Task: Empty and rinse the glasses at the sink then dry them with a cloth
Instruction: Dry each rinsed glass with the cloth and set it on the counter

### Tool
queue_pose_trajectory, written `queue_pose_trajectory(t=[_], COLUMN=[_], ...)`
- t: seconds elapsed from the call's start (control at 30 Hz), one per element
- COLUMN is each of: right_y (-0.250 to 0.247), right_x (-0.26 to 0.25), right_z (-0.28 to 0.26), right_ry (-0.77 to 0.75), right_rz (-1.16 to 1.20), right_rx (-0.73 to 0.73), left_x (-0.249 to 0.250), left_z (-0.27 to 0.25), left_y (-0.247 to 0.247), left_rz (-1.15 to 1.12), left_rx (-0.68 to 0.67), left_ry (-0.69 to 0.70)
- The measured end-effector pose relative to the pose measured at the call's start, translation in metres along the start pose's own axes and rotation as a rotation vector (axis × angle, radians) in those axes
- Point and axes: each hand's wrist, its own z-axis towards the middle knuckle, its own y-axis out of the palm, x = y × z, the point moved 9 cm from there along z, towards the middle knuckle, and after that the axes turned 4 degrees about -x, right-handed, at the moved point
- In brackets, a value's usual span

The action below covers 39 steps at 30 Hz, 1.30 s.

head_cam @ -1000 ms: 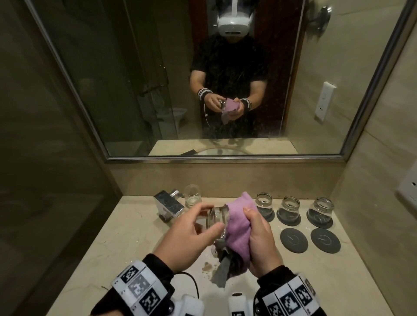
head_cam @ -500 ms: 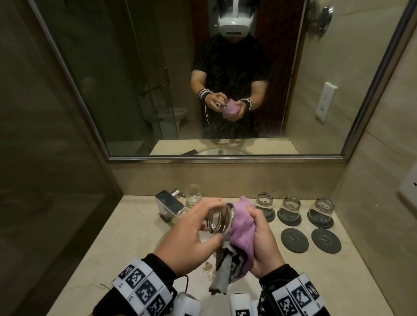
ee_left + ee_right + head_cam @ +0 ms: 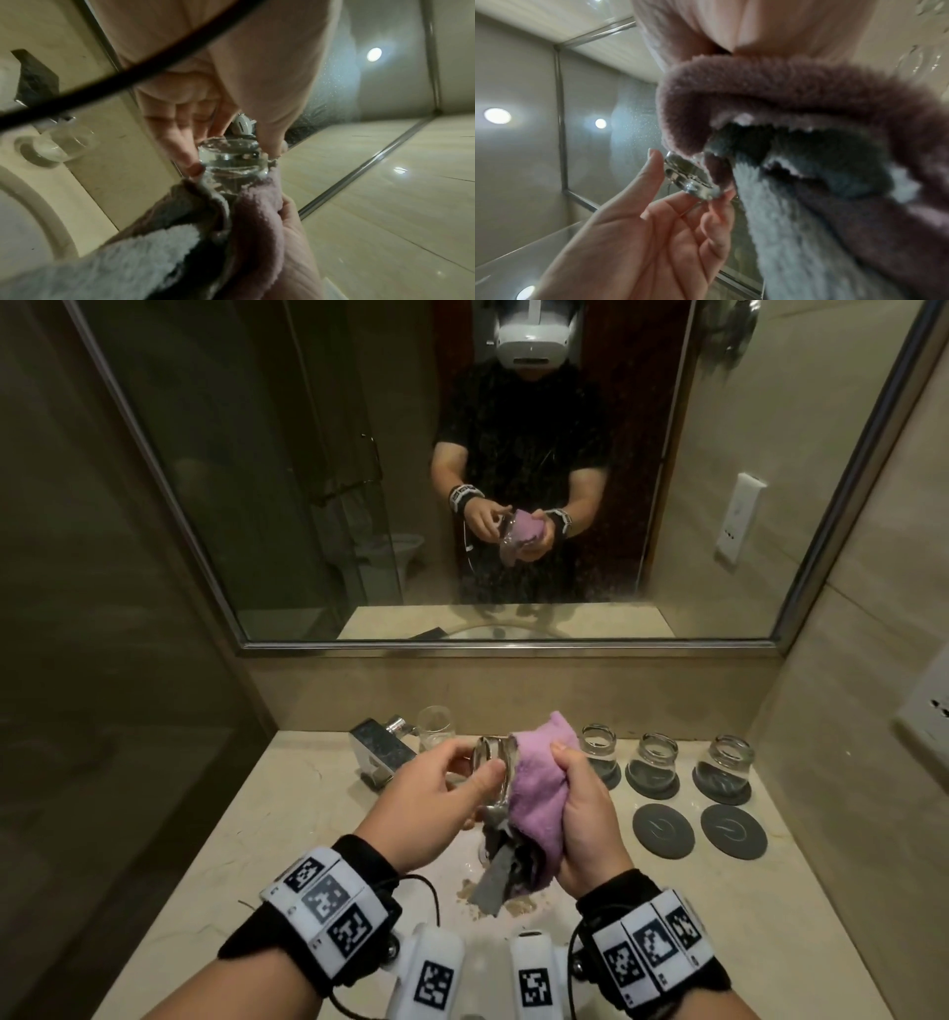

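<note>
Mid-frame, above the counter (image 3: pixel 287 814): left hand (image 3: pixel 436 793) pinching the drinking glass (image 3: pixel 490 755) by its base, right hand (image 3: pixel 585 819) clutching the pink cloth (image 3: pixel 539 788) wrapped round its other end

Bare counter (image 3: pixel 215 855) lies open to the left, while the tap (image 3: pixel 382 752) and 1 glass (image 3: pixel 435 729) block the back and 3 upturned glasses (image 3: pixel 660 760) on coasters (image 3: pixel 662 829) crowd the right side.

Pink-and-grey cloth (image 3: pixel 539 793), clear glass (image 3: pixel 492 765), dark grey coasters (image 3: pixel 662 829)
</note>
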Motion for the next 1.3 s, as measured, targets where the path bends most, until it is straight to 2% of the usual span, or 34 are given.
queue_pose_trajectory(t=[0.17, 0.3, 0.37, 0.5, 0.53, 0.63, 0.67, 0.73, 0.8, 0.87, 0.9, 0.97, 1.03, 1.2, 1.27, 1.3], right_y=[0.004, 0.005, 0.004, 0.008, 0.008, 0.006, 0.006, 0.008, 0.01, 0.01, 0.01, 0.01, 0.011, 0.003, -0.003, -0.003], right_x=[-0.002, -0.006, -0.005, -0.001, 0.0, 0.001, 0.001, 0.0, -0.001, -0.003, -0.003, -0.004, -0.004, 0.004, 0.012, 0.014], right_z=[-0.001, -0.002, -0.003, -0.004, -0.005, -0.006, -0.007, -0.008, -0.008, -0.008, -0.008, -0.007, -0.007, -0.007, -0.006, -0.006], right_ry=[0.119, 0.037, 0.014, 0.123, 0.136, 0.077, 0.057, 0.055, 0.083, 0.098, 0.091, 0.054, 0.035, 0.054, 0.061, 0.065], right_rz=[0.008, 0.03, 0.025, 0.056, 0.068, 0.097, 0.1, 0.11, 0.111, 0.109, 0.109, 0.111, 0.109, 0.108, 0.101, 0.115], right_rx=[-0.004, 0.011, 0.018, -0.019, -0.028, -0.027, -0.03, -0.04, -0.056, -0.07, -0.068, -0.068, -0.074, -0.056, -0.032, -0.031], left_x=[0.019, 0.002, 0.001, 0.026, 0.024, 0.007, 0.003, 0.011, 0.029, 0.033, 0.03, 0.016, 0.008, 0.023, 0.035, 0.036], left_z=[-0.004, -0.001, 0.0, -0.008, -0.008, -0.004, -0.003, -0.005, -0.01, -0.013, -0.012, -0.006, -0.002, -0.005, -0.006, -0.005], left_y=[0.002, -0.001, -0.003, 0.002, 0.002, -0.001, -0.002, -0.005, -0.002, 0.002, 0.001, -0.003, -0.006, -0.007, -0.005, -0.004], left_rz=[0.323, 0.145, 0.182, 0.359, 0.337, 0.088, 0.063, 0.171, 0.291, 0.322, 0.292, 0.107, -0.005, 0.287, 0.348, 0.359], left_rx=[-0.03, 0.011, 0.024, -0.057, -0.066, -0.013, 0.014, 0.045, -0.01, -0.062, -0.054, 0.002, 0.048, 0.032, 0.044, 0.041], left_ry=[0.235, 0.074, 0.072, 0.326, 0.308, 0.089, 0.062, 0.122, 0.29, 0.355, 0.31, 0.124, 0.046, 0.206, 0.314, 0.317])
